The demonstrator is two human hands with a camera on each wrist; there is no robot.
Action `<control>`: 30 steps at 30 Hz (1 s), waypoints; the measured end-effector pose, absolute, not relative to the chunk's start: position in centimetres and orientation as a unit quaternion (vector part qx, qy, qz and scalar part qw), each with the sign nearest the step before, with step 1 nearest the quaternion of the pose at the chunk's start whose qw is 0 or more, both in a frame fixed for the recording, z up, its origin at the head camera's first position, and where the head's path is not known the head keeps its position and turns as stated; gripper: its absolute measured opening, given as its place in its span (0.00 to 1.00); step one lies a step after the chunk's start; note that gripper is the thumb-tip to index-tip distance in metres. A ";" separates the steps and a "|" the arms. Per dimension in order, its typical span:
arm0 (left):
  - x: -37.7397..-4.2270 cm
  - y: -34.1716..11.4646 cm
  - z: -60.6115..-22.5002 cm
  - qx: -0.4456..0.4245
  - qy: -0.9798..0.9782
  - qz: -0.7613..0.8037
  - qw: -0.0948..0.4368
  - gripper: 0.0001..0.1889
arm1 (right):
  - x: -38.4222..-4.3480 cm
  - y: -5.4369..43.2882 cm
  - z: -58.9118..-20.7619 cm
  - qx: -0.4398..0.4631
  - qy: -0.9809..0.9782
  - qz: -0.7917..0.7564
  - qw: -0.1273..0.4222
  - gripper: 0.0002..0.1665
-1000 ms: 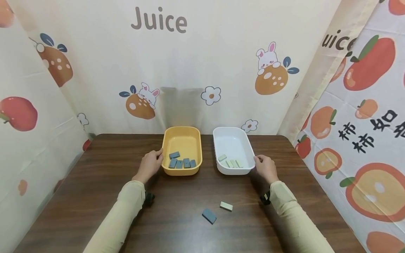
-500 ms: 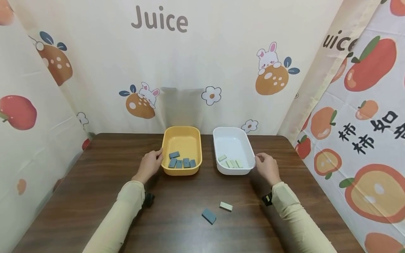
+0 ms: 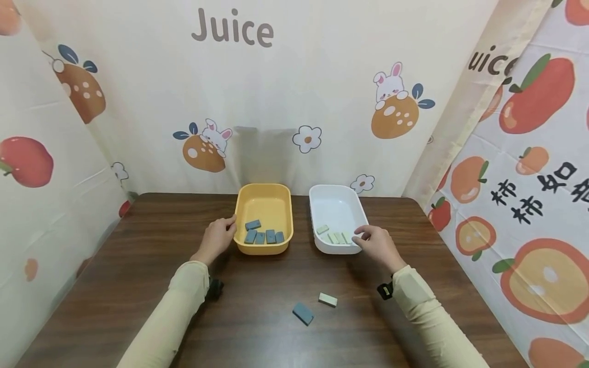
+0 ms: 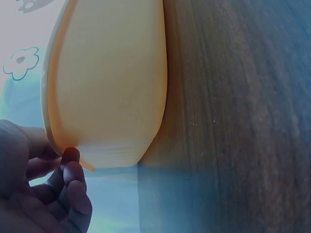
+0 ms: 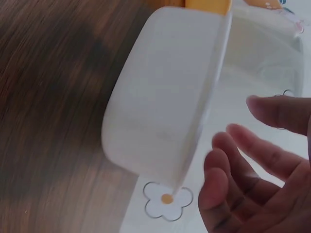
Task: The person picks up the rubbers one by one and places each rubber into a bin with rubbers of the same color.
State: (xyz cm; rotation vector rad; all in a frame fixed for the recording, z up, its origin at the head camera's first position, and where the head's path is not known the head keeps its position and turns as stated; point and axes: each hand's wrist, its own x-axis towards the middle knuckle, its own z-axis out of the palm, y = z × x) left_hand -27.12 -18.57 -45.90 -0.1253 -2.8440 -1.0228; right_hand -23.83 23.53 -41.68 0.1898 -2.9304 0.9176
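Observation:
My left hand [image 3: 218,239] pinches the rim of a yellow plastic tub [image 3: 265,192] at its left side. In the left wrist view the thumb and fingers [image 4: 72,154] meet over that rim. Several blue-grey blocks [image 3: 259,238] lie in the tub's near end. My right hand [image 3: 378,246] hovers over the near right corner of a white tub [image 3: 336,190], thumb and fingers apart. The right wrist view shows nothing between those fingers [image 5: 221,145]. Pale green blocks [image 3: 339,237] lie inside the white tub.
On the brown table [image 3: 257,327], nearer to me, lie one blue-grey block [image 3: 303,314] and one pale green block [image 3: 327,300]. A printed curtain [image 3: 294,92] hangs behind both tubs, and another patterned cloth [image 3: 543,204] hangs on the right.
My right hand has let go of the white tub's right rim and moved left over its near corner. My left hand keeps its hold on the yellow tub.

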 end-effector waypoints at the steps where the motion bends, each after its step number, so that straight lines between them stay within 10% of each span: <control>1: -27.1 -18.6 -45.9 -0.040 -0.938 -0.338 0.062 0.21 | -23.7 23.3 -41.6 0.070 -0.952 0.297 0.029 0.14; 30: -27.0 -18.7 -45.6 -0.038 -0.937 -0.347 0.030 0.22 | -21.8 20.8 -42.6 0.240 -0.931 0.268 -0.066 0.15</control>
